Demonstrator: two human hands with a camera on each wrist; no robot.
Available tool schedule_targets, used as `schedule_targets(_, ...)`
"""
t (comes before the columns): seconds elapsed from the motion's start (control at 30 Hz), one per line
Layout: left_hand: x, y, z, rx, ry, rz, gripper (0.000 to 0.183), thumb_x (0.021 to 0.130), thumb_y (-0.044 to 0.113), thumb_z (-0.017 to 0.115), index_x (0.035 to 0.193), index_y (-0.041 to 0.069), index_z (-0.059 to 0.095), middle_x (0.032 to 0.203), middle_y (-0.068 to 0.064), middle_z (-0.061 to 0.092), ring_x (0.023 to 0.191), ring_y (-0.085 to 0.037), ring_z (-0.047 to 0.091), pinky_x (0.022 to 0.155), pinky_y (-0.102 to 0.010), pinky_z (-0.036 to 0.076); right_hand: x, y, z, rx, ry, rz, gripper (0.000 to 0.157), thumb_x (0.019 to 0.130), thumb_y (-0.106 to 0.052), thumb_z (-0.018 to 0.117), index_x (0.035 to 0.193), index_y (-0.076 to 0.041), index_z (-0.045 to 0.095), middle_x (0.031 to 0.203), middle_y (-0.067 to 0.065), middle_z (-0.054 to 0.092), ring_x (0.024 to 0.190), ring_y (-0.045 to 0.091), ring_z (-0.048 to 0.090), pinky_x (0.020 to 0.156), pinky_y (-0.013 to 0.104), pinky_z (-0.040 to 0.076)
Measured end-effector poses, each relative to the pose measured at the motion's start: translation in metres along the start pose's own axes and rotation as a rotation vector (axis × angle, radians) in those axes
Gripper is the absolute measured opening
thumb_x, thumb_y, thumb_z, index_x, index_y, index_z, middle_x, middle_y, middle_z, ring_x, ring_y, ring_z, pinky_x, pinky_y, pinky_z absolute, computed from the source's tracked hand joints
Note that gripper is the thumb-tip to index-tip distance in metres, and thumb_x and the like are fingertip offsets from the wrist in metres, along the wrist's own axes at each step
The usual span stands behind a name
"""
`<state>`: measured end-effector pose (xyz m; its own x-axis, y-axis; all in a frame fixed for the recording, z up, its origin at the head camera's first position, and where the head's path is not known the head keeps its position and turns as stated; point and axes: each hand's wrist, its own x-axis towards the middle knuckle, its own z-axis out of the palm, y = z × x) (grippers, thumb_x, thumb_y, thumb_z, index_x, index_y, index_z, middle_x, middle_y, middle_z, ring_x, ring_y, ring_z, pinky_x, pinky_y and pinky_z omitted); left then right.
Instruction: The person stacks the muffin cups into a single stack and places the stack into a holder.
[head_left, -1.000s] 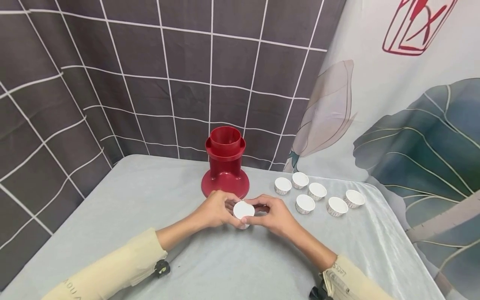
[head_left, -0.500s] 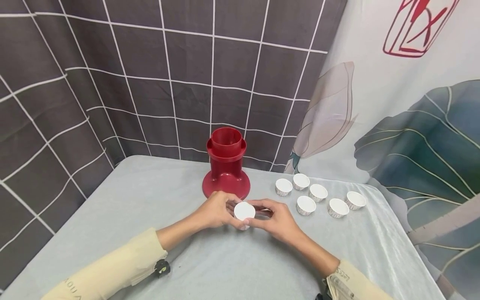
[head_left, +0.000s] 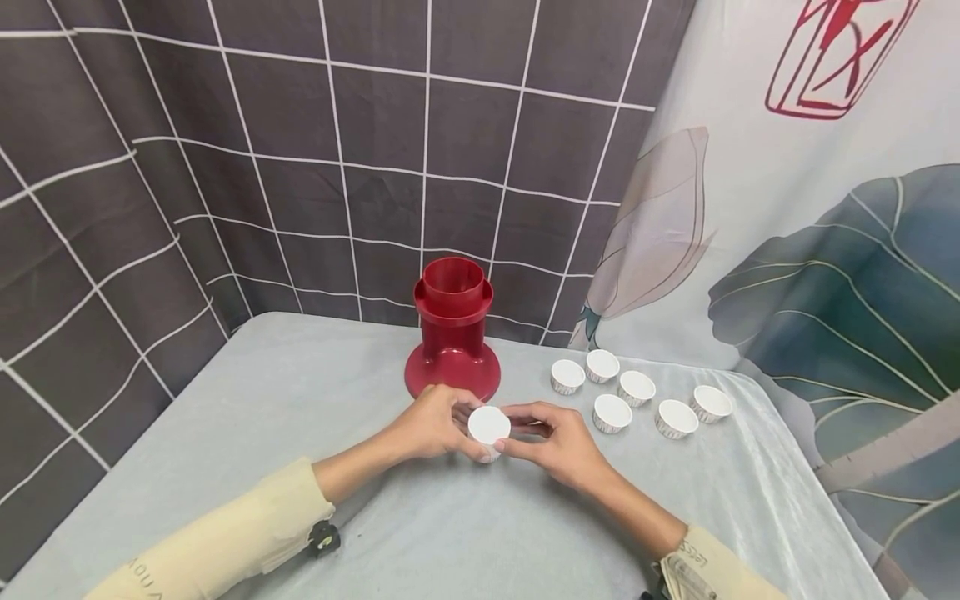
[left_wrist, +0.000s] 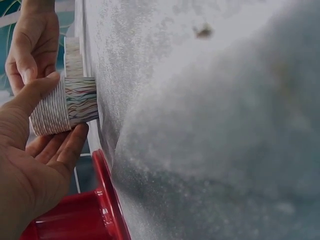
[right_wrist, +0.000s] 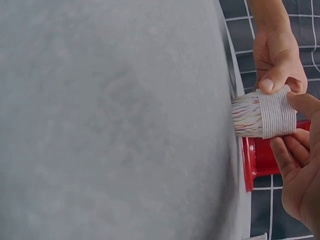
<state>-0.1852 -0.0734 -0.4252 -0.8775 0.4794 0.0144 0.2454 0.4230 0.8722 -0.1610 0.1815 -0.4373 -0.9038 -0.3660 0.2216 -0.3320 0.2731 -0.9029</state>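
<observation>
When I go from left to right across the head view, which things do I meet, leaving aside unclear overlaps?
Left sleeve → left hand → held stack of white cups → right hand → rightmost white cup.

The cup stack (left_wrist: 81, 100) is white with multicoloured streaks, the stand (head_left: 453, 335) red.

Left hand (left_wrist: 35, 167): at 8 o'clock, gripping cup stack (left_wrist: 60, 105) between thumb and fingers.
Cup stack: ridged toward 9 o'clock, wavy coloured lines toward 3.
Right hand (left_wrist: 35, 45): at 10 o'clock, thumb near left thumb.
White cup (left_wrist: 73, 55): partly hidden, toward 12 from cup stack.
Red stand (left_wrist: 75, 217): at 7.
Grey cloth (left_wrist: 175, 100): 12 round to 6, dark speck (left_wrist: 203, 31) at 1.
</observation>
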Motion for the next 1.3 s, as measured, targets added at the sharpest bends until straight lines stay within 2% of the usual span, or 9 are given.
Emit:
schedule_targets(0.2, -0.001, -0.001, 0.001, -0.003, 0.010, -0.005, 0.051, 0.077, 0.021, 0.106, 0.121, 0.009, 0.082, 0.110, -0.002, 0.085, 0.096, -0.015, 0.082, 0.086, -0.028, 0.067, -0.003, -0.001, -0.005, -0.019, 0.007, 0.011, 0.034, 0.089, -0.010, 0.096, 0.121, -0.003, 0.085, 0.117, 0.015, 0.087, 0.100, 0.012, 0.085, 0.094, 0.026, 0.068)
schedule_targets(0.4, -0.004, -0.001, 0.001, 0.013, 0.007, 0.006, 0.053, 0.079, 0.021, 0.104, 0.125, 0.009, 0.081, 0.113, -0.002, 0.083, 0.100, -0.016, 0.081, 0.086, -0.028, 0.067, -0.006, 0.001, -0.009, -0.043, 0.011, 0.000, 0.030, 0.091, -0.010, 0.095, 0.118, -0.004, 0.086, 0.114, 0.014, 0.087, 0.098, 0.010, 0.085, 0.091, 0.026, 0.068)
schedule_targets(0.67, -0.006, -0.002, 0.002, -0.013, -0.002, -0.003, 0.058, 0.080, 0.021, 0.104, 0.131, 0.009, 0.079, 0.118, -0.003, 0.081, 0.104, -0.017, 0.080, 0.091, -0.031, 0.069, -0.009, -0.003, -0.018, -0.090, 0.049, 0.040, 0.028, 0.092, -0.011, 0.094, 0.118, -0.001, 0.086, 0.115, 0.014, 0.087, 0.097, 0.007, 0.084, 0.090, 0.023, 0.067)
schedule_targets(0.9, -0.006, -0.004, 0.003, -0.041, 0.000, -0.012, 0.066, 0.081, 0.023, 0.103, 0.139, 0.010, 0.075, 0.126, -0.004, 0.080, 0.107, -0.018, 0.081, 0.097, -0.036, 0.069, -0.009, -0.010, -0.030, -0.139, 0.073, 0.057, 0.033, 0.094, -0.016, 0.093, 0.121, 0.000, 0.085, 0.118, 0.017, 0.086, 0.100, 0.008, 0.084, 0.089, 0.022, 0.066)
schedule_targets(1.07, -0.006, -0.008, 0.003, -0.066, 0.004, 0.019, 0.076, 0.083, 0.025, 0.102, 0.149, 0.006, 0.070, 0.132, -0.007, 0.078, 0.114, -0.020, 0.079, 0.102, -0.039, 0.068, -0.008, -0.011, -0.039, -0.162, 0.081, 0.046, 0.034, 0.094, -0.017, 0.093, 0.122, -0.001, 0.084, 0.120, 0.018, 0.086, 0.102, 0.009, 0.084, 0.092, 0.021, 0.066)
schedule_targets(1.3, -0.004, -0.009, 0.002, -0.095, 0.009, 0.045, 0.074, 0.084, 0.026, 0.101, 0.149, 0.005, 0.071, 0.136, -0.007, 0.079, 0.116, -0.019, 0.077, 0.103, -0.036, 0.066, -0.009, -0.010, -0.051, -0.237, 0.106, 0.049, 0.033, 0.095, -0.020, 0.093, 0.124, -0.006, 0.085, 0.122, 0.015, 0.086, 0.106, 0.016, 0.085, 0.096, 0.025, 0.066)
